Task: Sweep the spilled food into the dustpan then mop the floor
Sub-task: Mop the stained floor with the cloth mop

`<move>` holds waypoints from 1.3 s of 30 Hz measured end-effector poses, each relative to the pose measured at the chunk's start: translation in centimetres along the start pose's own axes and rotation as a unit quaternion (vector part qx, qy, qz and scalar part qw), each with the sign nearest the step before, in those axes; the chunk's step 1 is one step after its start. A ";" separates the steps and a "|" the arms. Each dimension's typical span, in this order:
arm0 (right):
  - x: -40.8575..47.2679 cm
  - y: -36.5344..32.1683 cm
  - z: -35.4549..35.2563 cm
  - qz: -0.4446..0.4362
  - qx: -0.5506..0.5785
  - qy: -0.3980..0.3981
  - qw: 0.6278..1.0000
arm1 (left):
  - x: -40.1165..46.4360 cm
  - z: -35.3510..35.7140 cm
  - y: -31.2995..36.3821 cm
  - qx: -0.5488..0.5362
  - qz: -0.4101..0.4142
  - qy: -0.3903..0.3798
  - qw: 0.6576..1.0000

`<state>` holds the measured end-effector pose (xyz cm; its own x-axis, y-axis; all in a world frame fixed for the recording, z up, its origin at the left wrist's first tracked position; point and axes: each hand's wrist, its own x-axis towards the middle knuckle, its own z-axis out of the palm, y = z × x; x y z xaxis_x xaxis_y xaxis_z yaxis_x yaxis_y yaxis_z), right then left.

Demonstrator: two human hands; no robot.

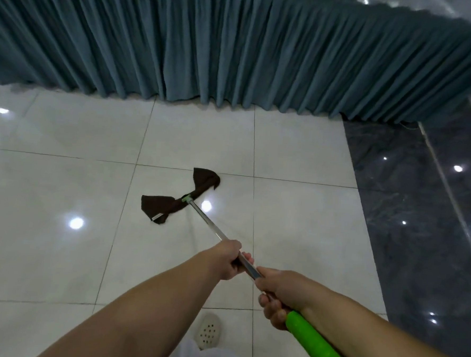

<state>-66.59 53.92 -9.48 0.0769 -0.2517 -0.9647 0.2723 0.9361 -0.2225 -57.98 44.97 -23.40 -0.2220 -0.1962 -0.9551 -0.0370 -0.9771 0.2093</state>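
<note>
A mop with a dark brown cloth head (179, 195) lies on the glossy white tile floor (63, 184) in front of me. Its silver pole (209, 223) runs back toward me and ends in a bright green grip (318, 346). My left hand (228, 260) grips the silver pole higher up. My right hand (279, 294) grips the pole just above the green grip. No spilled food or dustpan shows in this view.
A teal curtain (236, 48) hangs along the far side down to the floor. A dark marble strip (408, 216) borders the white tiles on the right. My foot in a white perforated slipper (210, 331) stands near the bottom centre.
</note>
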 end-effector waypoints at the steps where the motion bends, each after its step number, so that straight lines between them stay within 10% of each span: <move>1: -0.7 0.2 -0.9 0.000 0.008 0.001 1.000 | 0.0 1.1 -0.3 0.007 -0.009 -0.006 1.000; 13: -1.8 -4.0 -5.2 -0.002 -0.022 0.035 0.999 | 0.6 6.6 2.1 -0.034 -0.034 -0.038 0.998; 39: 8.6 -34.7 1.1 0.020 -0.240 -0.005 0.970 | 7.6 3.0 30.5 -0.229 0.051 0.034 0.971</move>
<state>-74.29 18.96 -9.89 0.0878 -0.2127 -0.9732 -0.2096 0.9511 -0.2268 -63.70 13.96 -23.65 -0.1362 -0.2844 -0.9490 0.4237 -0.8826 0.2037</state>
